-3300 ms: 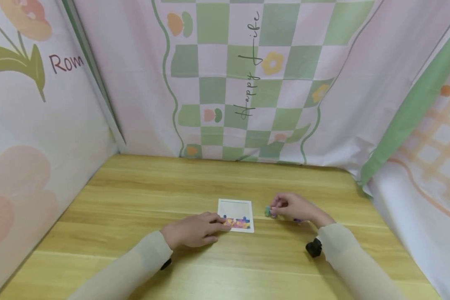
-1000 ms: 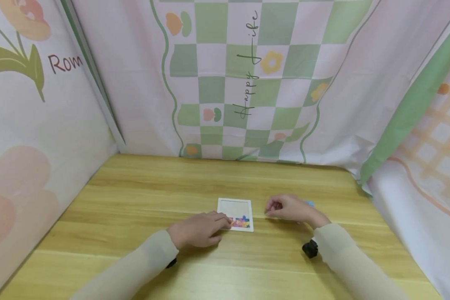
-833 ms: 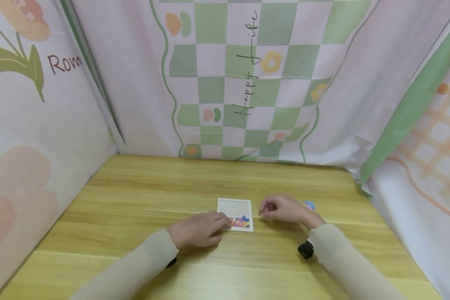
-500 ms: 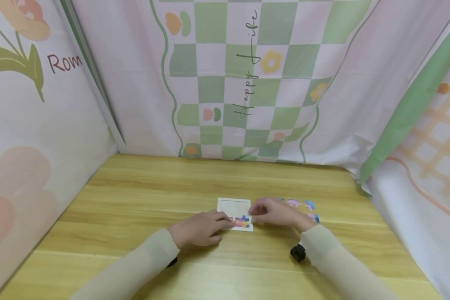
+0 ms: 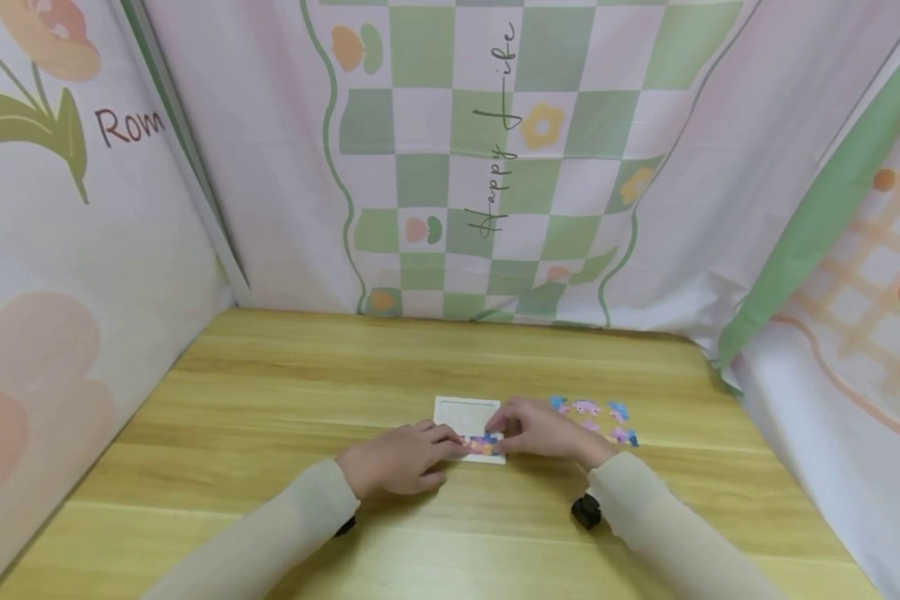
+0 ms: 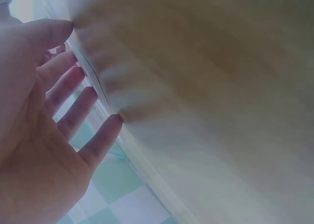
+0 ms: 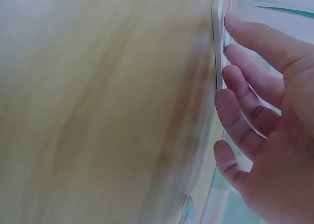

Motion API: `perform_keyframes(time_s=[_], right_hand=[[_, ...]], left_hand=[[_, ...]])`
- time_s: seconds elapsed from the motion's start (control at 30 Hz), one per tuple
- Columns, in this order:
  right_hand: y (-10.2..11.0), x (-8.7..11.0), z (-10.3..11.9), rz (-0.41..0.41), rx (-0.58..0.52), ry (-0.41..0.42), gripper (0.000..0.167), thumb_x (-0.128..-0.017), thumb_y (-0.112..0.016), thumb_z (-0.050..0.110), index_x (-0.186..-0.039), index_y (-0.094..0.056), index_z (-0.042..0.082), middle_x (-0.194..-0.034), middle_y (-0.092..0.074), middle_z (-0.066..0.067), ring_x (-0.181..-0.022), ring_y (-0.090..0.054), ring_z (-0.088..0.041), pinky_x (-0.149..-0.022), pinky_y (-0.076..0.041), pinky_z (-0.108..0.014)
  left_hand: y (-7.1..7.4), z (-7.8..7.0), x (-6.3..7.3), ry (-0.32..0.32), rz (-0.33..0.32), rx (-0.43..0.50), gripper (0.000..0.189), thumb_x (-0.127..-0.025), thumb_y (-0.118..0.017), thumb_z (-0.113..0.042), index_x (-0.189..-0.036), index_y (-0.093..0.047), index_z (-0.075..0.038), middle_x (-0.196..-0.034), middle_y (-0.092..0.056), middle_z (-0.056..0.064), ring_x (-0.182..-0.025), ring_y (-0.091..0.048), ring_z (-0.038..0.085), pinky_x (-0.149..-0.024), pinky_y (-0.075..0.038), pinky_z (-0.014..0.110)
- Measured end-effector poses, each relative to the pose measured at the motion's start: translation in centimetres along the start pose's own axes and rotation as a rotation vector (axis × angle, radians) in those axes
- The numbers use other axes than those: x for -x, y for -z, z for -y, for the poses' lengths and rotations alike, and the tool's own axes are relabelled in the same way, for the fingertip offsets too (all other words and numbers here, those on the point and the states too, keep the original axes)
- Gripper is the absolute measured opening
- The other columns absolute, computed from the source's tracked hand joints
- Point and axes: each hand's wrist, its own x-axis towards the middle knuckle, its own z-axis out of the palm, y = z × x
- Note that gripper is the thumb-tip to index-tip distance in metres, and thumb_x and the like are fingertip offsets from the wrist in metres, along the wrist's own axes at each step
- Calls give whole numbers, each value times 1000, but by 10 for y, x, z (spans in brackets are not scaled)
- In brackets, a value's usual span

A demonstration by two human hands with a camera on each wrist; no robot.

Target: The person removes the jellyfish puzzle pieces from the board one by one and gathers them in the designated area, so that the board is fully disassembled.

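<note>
A white square puzzle tray (image 5: pixel 468 402) lies flat on the table, with joined colourful jigsaw pieces (image 5: pixel 482 445) along its near side. My left hand (image 5: pixel 397 458) rests at the tray's left side, its fingertips over the left end of that row. In the left wrist view its fingers (image 6: pixel 83 109) are spread, fairly straight. My right hand (image 5: pixel 543 429) reaches over the tray's right edge, thumb and forefinger apart at the right end of the row. No piece shows between its fingers (image 7: pixel 235 111) in the right wrist view.
Several loose jigsaw pieces (image 5: pixel 587 407) in blue, pink and purple lie on the wooden table (image 5: pixel 330 358), right of the tray and just behind my right hand. A patterned curtain (image 5: pixel 487 275) hangs along the table's far edge.
My right hand, which held a jigsaw piece in the oldest frame, has moved left onto the tray's right edge, uncovering the loose pieces. The left hand has shifted slightly right along the tray.
</note>
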Motion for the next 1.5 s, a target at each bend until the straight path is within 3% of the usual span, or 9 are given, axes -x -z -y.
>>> perform_keyframes(time_s=[0.5, 0.73, 0.97, 1.27, 1.5], right_hand=[[-1, -3, 2, 3, 2, -14, 22, -88, -79, 24, -105, -71, 11, -98, -63, 2, -83, -58, -12, -73, -52, -28], [-1, -6, 1, 8, -38, -30, 23, -87, -80, 20, -102, -64, 13, -87, -63, 5, -76, -58, -12, -68, -51, -28], [0, -5, 4, 38, -69, 4, 21, -90, -76, 14, -103, -59, 13, -85, -65, 7, -77, -61, -12, -70, -53, -29], [6, 3, 0, 51, -106, 41, 14, -98, -67, 13, -107, -56, 10, -84, -64, 2, -73, -56, -12, -68, -49, -28], [20, 20, -12, 54, -96, -7, 14, -100, -65, 19, -108, -57, 11, -87, -66, 3, -74, -58, -13, -65, -49, -28]], left_hand=[[-3, 2, 0, 6, 5, 2, 46, -103, -56, -30, -147, -52, -18, -149, -46, -3, -135, -43, 17, -109, -40, 35], [-1, 2, 0, 15, 22, 9, 47, -104, -55, -31, -149, -50, -18, -150, -45, -3, -135, -42, 17, -111, -38, 34], [-1, 0, 0, 16, 23, 9, 48, -104, -55, -31, -149, -49, -18, -150, -45, -3, -135, -43, 17, -111, -39, 34], [-3, 1, 0, 22, 28, -10, 49, -105, -53, -32, -152, -45, -20, -151, -43, -3, -135, -42, 17, -112, -36, 33], [-3, 1, 1, 12, 23, -9, 50, -105, -53, -31, -153, -44, -22, -151, -44, -3, -133, -44, 17, -112, -37, 34]])
